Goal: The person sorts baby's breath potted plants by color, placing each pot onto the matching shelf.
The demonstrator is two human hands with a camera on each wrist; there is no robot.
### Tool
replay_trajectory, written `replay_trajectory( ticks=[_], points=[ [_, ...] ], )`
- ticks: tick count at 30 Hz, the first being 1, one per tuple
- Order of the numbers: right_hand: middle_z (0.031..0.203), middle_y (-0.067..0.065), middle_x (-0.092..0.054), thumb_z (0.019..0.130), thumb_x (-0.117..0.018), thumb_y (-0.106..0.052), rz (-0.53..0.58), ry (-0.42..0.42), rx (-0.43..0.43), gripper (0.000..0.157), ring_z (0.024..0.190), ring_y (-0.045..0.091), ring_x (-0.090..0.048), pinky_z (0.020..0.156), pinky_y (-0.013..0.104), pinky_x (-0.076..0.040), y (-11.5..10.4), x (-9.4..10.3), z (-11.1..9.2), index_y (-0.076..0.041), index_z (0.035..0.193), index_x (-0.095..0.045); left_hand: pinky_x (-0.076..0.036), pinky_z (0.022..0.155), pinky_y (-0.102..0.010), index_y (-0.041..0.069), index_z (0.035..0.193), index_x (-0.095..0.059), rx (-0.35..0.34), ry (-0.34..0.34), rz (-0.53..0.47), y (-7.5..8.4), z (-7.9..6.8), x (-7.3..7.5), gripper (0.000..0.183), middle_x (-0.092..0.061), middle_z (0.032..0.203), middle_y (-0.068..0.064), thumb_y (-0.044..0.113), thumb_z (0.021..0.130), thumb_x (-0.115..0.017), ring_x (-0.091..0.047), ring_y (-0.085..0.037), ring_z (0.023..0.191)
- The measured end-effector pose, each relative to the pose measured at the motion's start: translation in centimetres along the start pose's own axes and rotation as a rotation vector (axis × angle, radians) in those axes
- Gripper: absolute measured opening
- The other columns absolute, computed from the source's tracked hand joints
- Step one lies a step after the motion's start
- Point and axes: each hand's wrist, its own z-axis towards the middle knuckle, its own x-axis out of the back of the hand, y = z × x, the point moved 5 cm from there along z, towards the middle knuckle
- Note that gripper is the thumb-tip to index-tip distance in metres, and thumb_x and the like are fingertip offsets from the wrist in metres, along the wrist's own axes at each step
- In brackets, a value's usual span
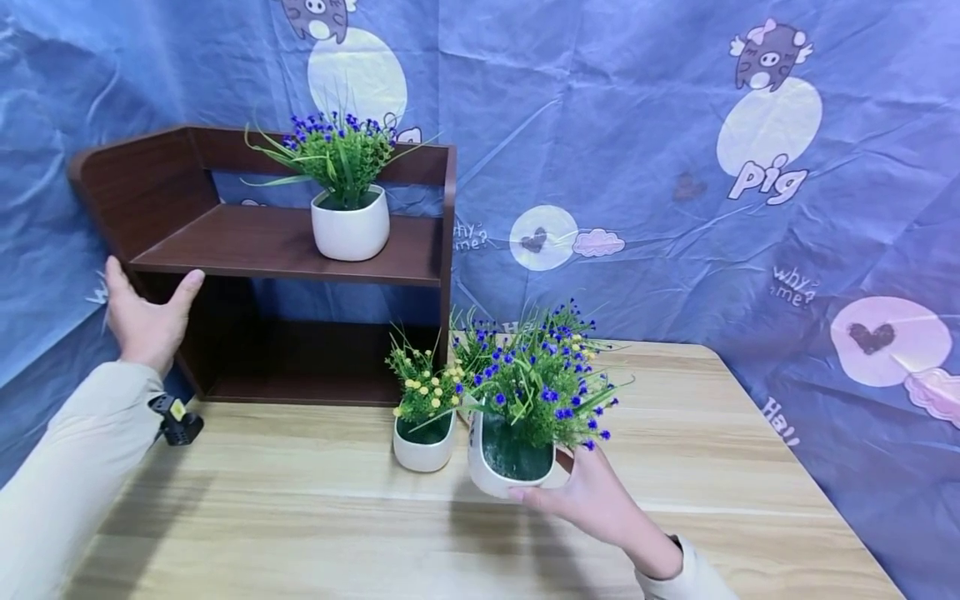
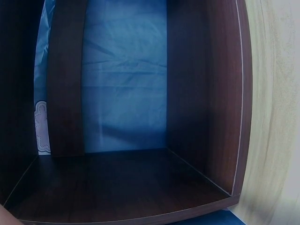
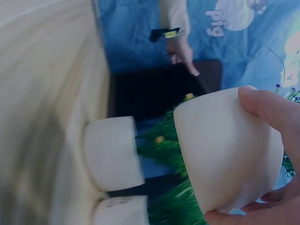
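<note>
In the head view, my right hand (image 1: 588,496) grips a white flowerpot (image 1: 491,482) with blue flowers, raised above the table and tilted so its inside shows. The right wrist view has the thumb at the rim of this pot (image 3: 225,150) and the fingers around its lower side. My left hand (image 1: 150,321) straddles the left side panel of a dark brown two-tier shelf (image 1: 262,242), thumb inward, fingers along the outside. Close by the held pot stands a yellow-flowered pot (image 1: 423,454). Another white pot (image 3: 122,211) stands beside it, largely hidden in the head view.
A white pot with blue flowers (image 1: 351,229) stands on the upper tier. The shelf rests at the back left of the light wooden table (image 1: 300,500). A blue printed cloth (image 1: 637,125) hangs behind. A wrist camera (image 1: 176,419) sits by the left sleeve.
</note>
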Motion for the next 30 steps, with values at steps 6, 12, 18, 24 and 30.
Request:
replay_trajectory(
  ticks=[6,12,18,24,30],
  points=[
    [0.130,-0.010,-0.041,0.055,-0.082,-0.039,0.006,-0.003,-0.004,0.090,0.121,0.008,-0.038,0.094,0.026,-0.035,-2.8,0.4,1.8,-0.029,0.131,-0.035,-0.002,0.104,-0.016,0.024,0.143,-0.001,0.005,-0.004,0.012,0.0,0.0,0.0,0.093,-0.004,0.148,0.008,0.044,0.076,-0.062,-0.002,0.000,0.132],
    [0.134,-0.009,-0.037,0.057,-0.082,-0.036,0.038,-0.026,0.107,0.094,0.123,0.011,-0.036,0.095,0.029,-0.035,-5.9,0.1,4.0,-0.033,0.135,-0.030,-0.002,0.104,-0.017,0.024,0.143,-0.003,0.002,0.000,0.028,0.0,0.0,0.1,0.092,-0.005,0.148,0.007,0.045,0.075,-0.062,-0.003,-0.001,0.132],
    [0.129,-0.012,-0.043,0.062,-0.081,-0.025,0.076,-0.072,0.141,0.083,0.116,0.006,-0.043,0.093,0.026,-0.037,-10.2,-0.6,5.9,-0.028,0.132,-0.036,-0.002,0.105,-0.019,0.026,0.143,-0.001,0.011,-0.013,0.043,0.1,-0.1,0.2,0.093,-0.003,0.149,0.006,0.048,0.075,-0.061,-0.001,-0.004,0.133],
    [0.131,-0.009,-0.040,0.066,-0.078,-0.012,0.119,-0.116,0.256,0.083,0.116,0.007,-0.043,0.094,0.024,-0.037,-14.0,-1.6,8.1,-0.023,0.135,-0.032,-0.003,0.105,-0.018,0.025,0.143,-0.002,0.013,-0.004,0.029,0.1,-0.1,0.2,0.094,-0.005,0.149,0.006,0.047,0.075,-0.062,-0.003,-0.004,0.133],
    [0.132,-0.001,-0.036,0.066,-0.078,-0.017,0.060,-0.089,0.241,0.087,0.117,0.011,-0.043,0.092,0.024,-0.038,-16.2,-2.5,10.4,-0.019,0.137,-0.026,-0.004,0.105,-0.018,0.025,0.143,-0.004,-0.004,0.008,0.018,-0.2,0.2,0.1,0.093,-0.008,0.148,0.007,0.046,0.075,-0.063,-0.005,-0.004,0.133]
  ],
)
